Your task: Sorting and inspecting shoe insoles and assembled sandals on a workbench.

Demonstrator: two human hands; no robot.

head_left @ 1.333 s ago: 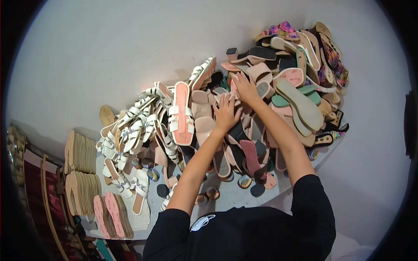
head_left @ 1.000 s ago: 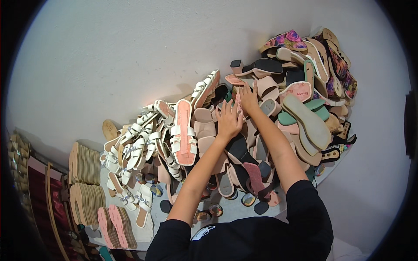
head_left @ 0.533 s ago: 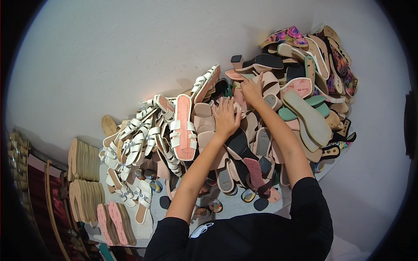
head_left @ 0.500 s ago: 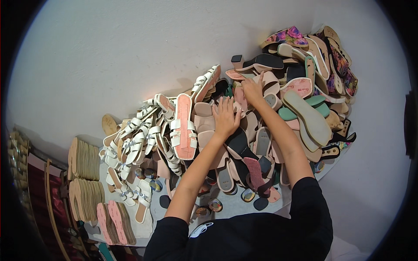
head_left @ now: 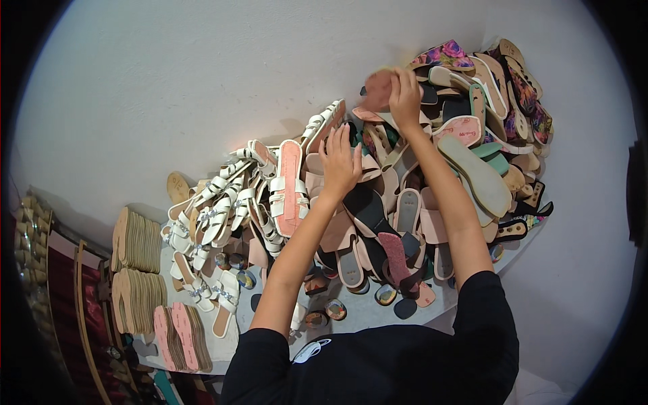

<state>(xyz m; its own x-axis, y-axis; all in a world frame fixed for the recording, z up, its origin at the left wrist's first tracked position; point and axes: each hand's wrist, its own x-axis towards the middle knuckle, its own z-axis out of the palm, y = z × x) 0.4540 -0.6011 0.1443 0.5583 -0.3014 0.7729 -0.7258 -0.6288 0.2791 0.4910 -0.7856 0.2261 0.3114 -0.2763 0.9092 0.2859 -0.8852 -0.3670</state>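
Note:
A heap of sandals spreads over the table, and both my hands are at its far middle. My right hand (head_left: 405, 101) is closed on the edge of a pink sole-shaped piece (head_left: 379, 91), raised above the pile and blurred. Fingers stretched out, my left hand (head_left: 339, 162) lies over the heap; whether it touches is unclear. Beige sandals (head_left: 314, 183) are beside its wrist. Left of it is a white strappy sandal (head_left: 289, 182) with a pink insole. A black-soled sandal (head_left: 368, 208) lies nearer me, between my forearms.
Stacks of tan soles (head_left: 137, 239) and pink-topped soles (head_left: 187, 334) stand on the grey table (head_left: 368, 312) at left. Floral wedges (head_left: 530, 94) and a large pale sole (head_left: 476, 174) crowd the right. A wall (head_left: 223, 74) rises behind; a rack (head_left: 81, 290) stands at far left.
My right hand has moved up and away from me, lifting the pink piece out of the heap. My left hand has shifted slightly left and farther away. The view has tilted a little.

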